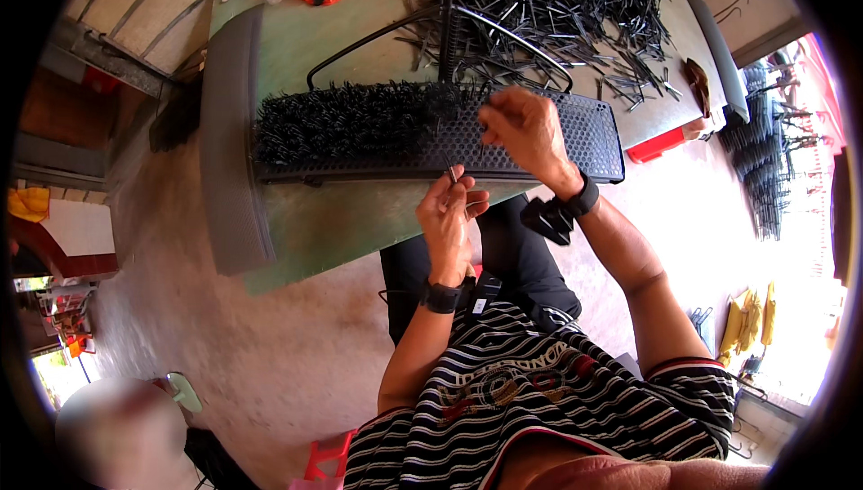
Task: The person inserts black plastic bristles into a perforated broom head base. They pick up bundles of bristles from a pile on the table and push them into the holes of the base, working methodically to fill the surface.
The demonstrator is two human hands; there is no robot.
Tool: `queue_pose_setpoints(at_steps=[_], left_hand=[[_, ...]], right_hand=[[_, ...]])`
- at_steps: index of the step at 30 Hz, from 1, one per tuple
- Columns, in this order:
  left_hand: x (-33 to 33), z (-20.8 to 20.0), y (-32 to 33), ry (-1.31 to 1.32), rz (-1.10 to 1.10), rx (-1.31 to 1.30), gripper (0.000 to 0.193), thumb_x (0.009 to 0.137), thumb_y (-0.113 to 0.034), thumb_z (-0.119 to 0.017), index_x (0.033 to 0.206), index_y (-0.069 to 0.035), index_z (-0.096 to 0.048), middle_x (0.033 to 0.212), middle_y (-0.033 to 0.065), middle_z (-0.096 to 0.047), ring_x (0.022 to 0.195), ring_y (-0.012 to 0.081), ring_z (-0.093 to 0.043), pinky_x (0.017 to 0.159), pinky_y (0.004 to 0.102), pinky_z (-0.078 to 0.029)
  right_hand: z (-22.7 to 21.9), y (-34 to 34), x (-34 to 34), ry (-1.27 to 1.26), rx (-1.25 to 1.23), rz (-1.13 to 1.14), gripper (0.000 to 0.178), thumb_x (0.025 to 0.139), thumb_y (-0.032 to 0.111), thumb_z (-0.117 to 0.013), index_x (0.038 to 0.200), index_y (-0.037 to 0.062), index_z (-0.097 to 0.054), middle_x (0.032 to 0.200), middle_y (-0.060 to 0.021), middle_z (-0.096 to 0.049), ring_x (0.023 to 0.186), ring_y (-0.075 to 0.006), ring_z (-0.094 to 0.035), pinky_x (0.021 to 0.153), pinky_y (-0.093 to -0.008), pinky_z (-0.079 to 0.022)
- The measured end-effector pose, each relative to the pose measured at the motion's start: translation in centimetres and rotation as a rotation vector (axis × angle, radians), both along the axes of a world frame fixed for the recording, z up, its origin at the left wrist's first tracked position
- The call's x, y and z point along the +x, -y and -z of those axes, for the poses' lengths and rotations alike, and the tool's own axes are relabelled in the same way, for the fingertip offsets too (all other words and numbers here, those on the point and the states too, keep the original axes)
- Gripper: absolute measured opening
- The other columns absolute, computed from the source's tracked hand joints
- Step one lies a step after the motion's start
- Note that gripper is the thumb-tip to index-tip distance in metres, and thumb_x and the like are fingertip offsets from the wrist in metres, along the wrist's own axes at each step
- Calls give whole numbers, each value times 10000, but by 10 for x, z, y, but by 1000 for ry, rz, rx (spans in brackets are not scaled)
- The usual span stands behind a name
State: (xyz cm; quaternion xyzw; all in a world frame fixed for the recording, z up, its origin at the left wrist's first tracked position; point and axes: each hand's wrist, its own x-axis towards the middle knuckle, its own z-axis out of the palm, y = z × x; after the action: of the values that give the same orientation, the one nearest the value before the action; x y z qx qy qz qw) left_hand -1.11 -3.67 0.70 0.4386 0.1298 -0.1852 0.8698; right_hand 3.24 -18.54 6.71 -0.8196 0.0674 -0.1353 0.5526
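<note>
Many bristles [346, 123] crowd the left of the tray [589, 137]; the left hand [447, 216] pinches a strip [451, 172] by the near edge; the right hand [529, 137] curls above, its hold unclear.

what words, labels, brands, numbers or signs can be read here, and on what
Striped shirt: pale lettering across the chest, not copied out here.
White label on the dark device at the lap: too small to read.
No other text that I can read.
</note>
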Motion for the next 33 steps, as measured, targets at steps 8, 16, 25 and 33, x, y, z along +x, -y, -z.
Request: queue_pose_setpoints(at_steps=[8,16,25,33], left_hand=[[4,0,-9,26,3,5,249,901,-56,-535,1123,57,-552,897,80,-606,681,157,-597,622,318,-543],[8,3,-12,15,-5,18,251,890,-45,-553,1121,54,-555,860,81,-615,677,144,-596,616,304,-534],[7,6,-1,60,32,41,245,865,-30,-591,1102,31,-580,863,70,-619,644,157,-606,602,306,-537],[1,-3,14,59,110,35,314,851,-82,-633,1145,8,-567,931,63,-614,777,170,-634,659,279,-534]], right_hand=[[18,16,32,286,-261,80,225,869,17,-533,1064,22,-420,665,-136,-632,598,-249,-654,498,-315,-476],[35,19,42,339,-441,16,128,845,48,-559,953,34,-493,676,-150,-612,608,-316,-623,519,-367,-478],[9,-1,7,-56,-354,-202,259,742,196,-730,896,0,-659,700,-87,-654,575,-124,-584,551,-265,-473],[-2,15,10,169,-188,58,113,817,36,-617,904,-13,-564,645,-137,-628,556,-204,-635,476,-283,-464]])
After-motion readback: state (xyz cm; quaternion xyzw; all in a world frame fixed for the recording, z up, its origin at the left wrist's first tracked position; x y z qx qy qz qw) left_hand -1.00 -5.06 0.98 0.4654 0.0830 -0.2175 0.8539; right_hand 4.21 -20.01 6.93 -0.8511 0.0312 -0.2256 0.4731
